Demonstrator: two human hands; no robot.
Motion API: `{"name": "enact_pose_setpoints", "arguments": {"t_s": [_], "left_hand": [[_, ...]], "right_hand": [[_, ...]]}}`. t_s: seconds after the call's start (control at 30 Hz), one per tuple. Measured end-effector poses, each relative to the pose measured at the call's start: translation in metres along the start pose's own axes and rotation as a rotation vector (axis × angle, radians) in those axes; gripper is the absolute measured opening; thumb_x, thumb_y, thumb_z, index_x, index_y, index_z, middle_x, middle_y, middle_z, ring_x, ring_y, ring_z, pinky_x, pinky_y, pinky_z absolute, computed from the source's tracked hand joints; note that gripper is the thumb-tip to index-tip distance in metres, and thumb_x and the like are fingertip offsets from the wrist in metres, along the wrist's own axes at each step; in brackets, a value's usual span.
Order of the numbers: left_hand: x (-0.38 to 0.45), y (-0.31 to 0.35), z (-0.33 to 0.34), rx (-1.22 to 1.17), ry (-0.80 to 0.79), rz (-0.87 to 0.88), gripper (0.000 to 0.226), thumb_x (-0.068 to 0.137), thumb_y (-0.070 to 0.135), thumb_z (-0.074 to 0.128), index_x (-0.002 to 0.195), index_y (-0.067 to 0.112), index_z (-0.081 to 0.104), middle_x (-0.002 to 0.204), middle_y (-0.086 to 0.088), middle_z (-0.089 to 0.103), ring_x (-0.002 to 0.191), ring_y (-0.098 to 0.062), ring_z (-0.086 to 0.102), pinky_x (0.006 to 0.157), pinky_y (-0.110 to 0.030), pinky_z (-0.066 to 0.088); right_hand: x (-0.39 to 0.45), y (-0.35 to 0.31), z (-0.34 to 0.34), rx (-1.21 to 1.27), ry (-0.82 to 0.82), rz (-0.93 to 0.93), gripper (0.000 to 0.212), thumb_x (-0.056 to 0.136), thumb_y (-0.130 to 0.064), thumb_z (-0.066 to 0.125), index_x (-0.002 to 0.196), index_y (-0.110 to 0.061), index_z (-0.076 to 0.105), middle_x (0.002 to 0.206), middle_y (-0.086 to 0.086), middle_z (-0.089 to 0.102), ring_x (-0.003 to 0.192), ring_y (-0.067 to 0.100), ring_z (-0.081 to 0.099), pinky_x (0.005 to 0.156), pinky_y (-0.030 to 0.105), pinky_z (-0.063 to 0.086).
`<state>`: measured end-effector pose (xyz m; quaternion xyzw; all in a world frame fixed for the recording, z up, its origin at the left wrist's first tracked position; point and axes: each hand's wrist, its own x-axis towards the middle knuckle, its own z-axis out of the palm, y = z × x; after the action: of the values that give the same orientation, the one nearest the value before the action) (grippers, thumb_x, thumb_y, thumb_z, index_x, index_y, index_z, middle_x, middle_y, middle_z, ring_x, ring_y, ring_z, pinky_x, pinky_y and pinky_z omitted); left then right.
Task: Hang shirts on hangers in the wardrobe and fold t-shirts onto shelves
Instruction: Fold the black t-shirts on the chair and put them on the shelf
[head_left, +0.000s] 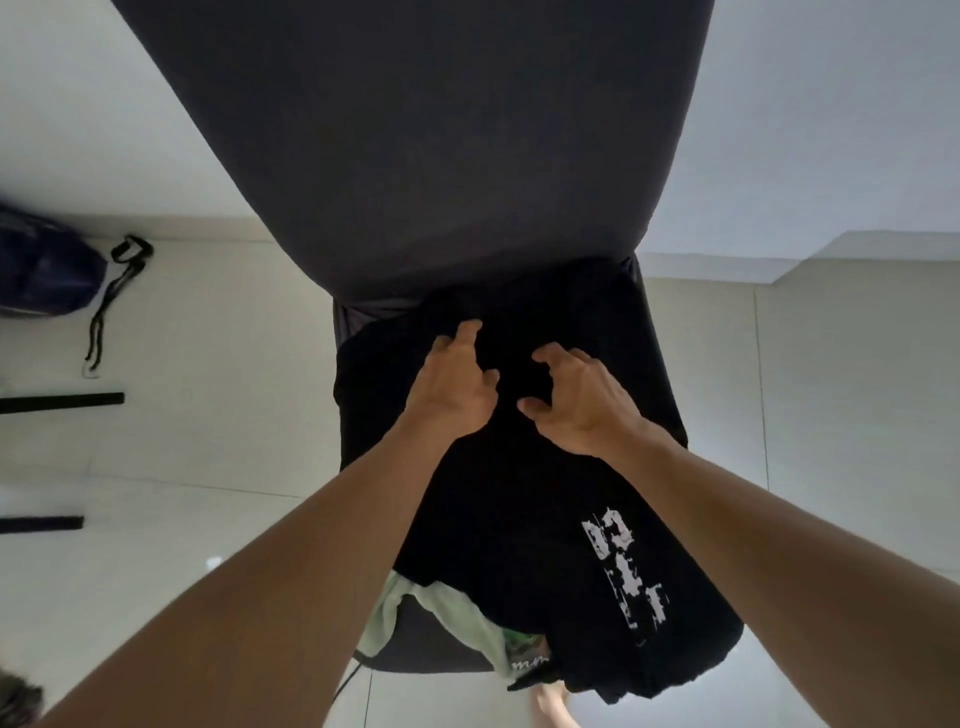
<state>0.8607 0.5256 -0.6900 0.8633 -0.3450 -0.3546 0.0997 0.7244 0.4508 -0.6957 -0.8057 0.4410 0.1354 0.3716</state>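
At the far left a dark blue bag (44, 273) lies on the pale tiled floor (218, 426), its black strap (111, 301) trailing toward two dark bars (62, 402) below it. Moving in, the left hand (452, 387) rests on the far end of a black t-shirt (519, 493), fingers bent and pressing into the cloth near the seat back; whether they pinch a fold or only push on it cannot be told, since black cloth hides the fingertips. The shirt lies draped over the seat of a dark covered chair (410, 130), and a pale green garment (447, 618) shows from under its near edge. Just beside the left hand, the right hand (582, 402) hovers clawed over the same end, fingers spread and curled with nothing clearly held between them. The shirt's long axis runs from the chair back toward the viewer, slanting a little rightward; a white blocky print (626, 571) sits on the near right part, so the printed face is up. Which end is the collar cannot be made out. The cloth looks light, limp and non-slippery, so it should sag wherever unsupported; taking it by two spaced points along the far edge, likely shoulders or hem, would probably let it hang flat for folding.
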Motion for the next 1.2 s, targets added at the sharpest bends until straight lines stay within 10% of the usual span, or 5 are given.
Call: {"name": "enact_pose_setpoints", "arguments": {"t_s": [0.17,0.4,0.77,0.93,1.2], "left_hand": [[0.033,-0.002,0.001,0.057,0.031,0.031,0.066,0.101,0.028,0.053,0.156,0.039,0.017,0.137,-0.011,0.044,0.112,-0.029,0.056,0.092,-0.047,0.053],[0.060,0.007,-0.012,0.307,0.118,0.044,0.037,0.102,0.025,0.053,0.138,0.026,0.047,0.131,-0.010,0.052,0.108,-0.033,0.059,0.077,-0.042,0.048],[0.011,0.002,-0.036,0.021,0.230,0.376,0.008,0.099,0.025,0.048,0.095,0.019,0.046,0.109,0.001,0.048,0.102,-0.020,0.042,0.092,-0.038,0.040],[-0.043,-0.001,-0.074,-0.193,0.149,0.388,0.014,0.106,0.019,0.037,0.093,0.013,0.038,0.065,0.004,0.042,0.058,-0.011,0.043,0.062,-0.028,0.034],[-0.167,0.024,-0.130,-0.326,0.007,0.455,0.024,0.099,0.039,0.057,0.090,0.017,0.057,0.079,-0.001,0.061,0.070,-0.013,0.056,0.071,-0.038,0.051]], "right_hand": [[0.026,-0.003,0.011,-0.024,-0.023,0.001,0.016,0.090,-0.019,0.066,0.105,-0.023,0.071,0.104,0.000,0.068,0.096,0.020,0.065,0.078,0.039,0.059],[0.032,-0.001,0.012,0.030,-0.066,-0.043,0.020,0.089,-0.014,0.061,0.105,-0.026,0.065,0.102,-0.003,0.066,0.089,0.019,0.066,0.079,0.040,0.059],[0.037,-0.009,-0.020,-0.274,0.460,-0.269,0.079,0.079,-0.024,0.072,0.147,-0.025,0.032,0.148,0.007,0.032,0.124,0.032,0.041,0.089,0.045,0.051],[0.005,-0.023,-0.055,-0.348,0.381,-0.409,0.031,0.072,-0.034,0.080,0.098,-0.025,0.066,0.151,-0.001,0.039,0.137,0.030,0.028,0.104,0.048,0.043],[-0.128,-0.072,-0.106,0.066,0.066,-0.303,0.021,0.071,-0.013,0.071,0.071,-0.011,0.050,0.060,-0.001,0.050,0.057,0.016,0.045,0.057,0.027,0.042]]}}
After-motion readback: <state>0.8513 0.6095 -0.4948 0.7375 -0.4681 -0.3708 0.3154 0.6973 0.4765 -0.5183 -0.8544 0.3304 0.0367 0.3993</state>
